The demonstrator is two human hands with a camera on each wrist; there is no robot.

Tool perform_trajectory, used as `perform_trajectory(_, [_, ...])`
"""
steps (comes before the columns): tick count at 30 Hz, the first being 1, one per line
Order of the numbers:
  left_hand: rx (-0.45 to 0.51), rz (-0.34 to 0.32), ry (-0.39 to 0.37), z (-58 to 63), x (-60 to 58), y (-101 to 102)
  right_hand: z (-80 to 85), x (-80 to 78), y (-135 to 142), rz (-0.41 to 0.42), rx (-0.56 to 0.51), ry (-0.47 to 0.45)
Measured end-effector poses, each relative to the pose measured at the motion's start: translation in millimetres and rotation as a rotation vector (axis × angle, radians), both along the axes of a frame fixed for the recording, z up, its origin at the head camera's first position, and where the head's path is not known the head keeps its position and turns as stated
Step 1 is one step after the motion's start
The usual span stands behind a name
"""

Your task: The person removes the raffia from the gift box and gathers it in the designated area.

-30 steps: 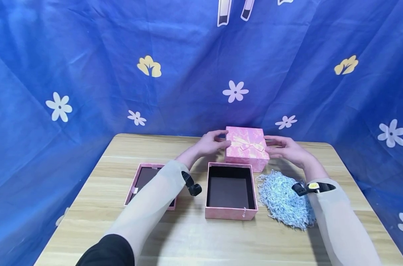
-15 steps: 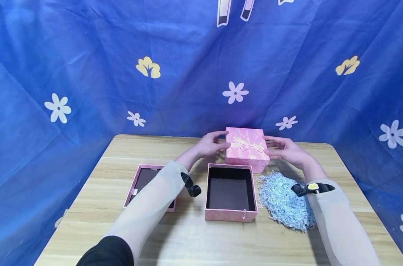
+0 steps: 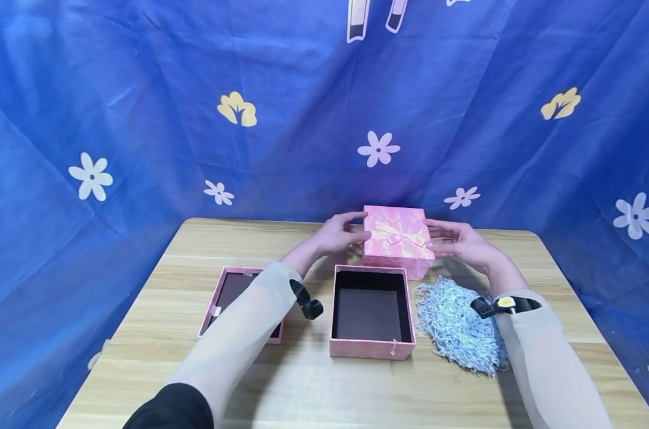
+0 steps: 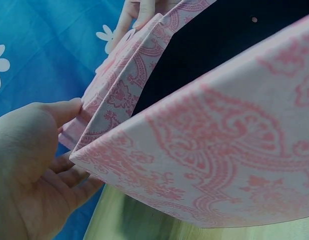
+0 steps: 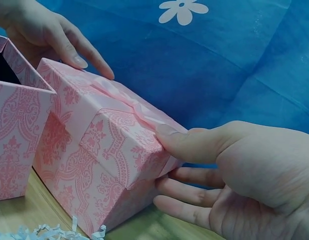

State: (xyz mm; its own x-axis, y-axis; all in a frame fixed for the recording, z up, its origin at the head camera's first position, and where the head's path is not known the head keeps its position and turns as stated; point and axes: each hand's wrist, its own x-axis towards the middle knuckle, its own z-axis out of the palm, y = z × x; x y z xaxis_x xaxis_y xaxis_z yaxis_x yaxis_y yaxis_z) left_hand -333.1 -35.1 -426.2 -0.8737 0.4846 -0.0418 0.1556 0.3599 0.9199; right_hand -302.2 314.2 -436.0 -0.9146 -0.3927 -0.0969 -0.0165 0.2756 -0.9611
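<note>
A closed pink patterned gift box with a ribbon bow on its lid stands at the back of the table. My left hand touches its left side, thumb and fingers spread and fairly straight. From the right, my right hand touches the box; in the right wrist view my right thumb lies on the lid's edge and the fingers reach along the side. Just in front stands an uncovered pink box with a black inside. In the left wrist view its wall hides part of the closed box.
A pink-rimmed lid lies inside-up at left, partly hidden by my left forearm. Blue shredded paper is heaped at right, under my right wrist. A blue flowered cloth hangs behind the wooden table.
Both hands stay at the sides of the closed gift box, which has not visibly moved on the table. Only the head view has shifted slightly.
</note>
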Motion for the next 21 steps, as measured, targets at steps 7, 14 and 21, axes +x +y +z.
perform_trajectory(7, [0.009,0.003,0.006,-1.3,-0.1,0.7,1.6,1.5,-0.4,0.003,0.001,0.012])
perform_trajectory(14, [-0.018,0.015,0.009,-0.3,-0.5,1.1,2.3,1.5,-0.6,0.004,0.002,0.011])
perform_trajectory(21, [-0.035,0.033,-0.004,6.6,1.8,2.5,5.5,2.4,-1.3,-0.005,-0.008,0.003])
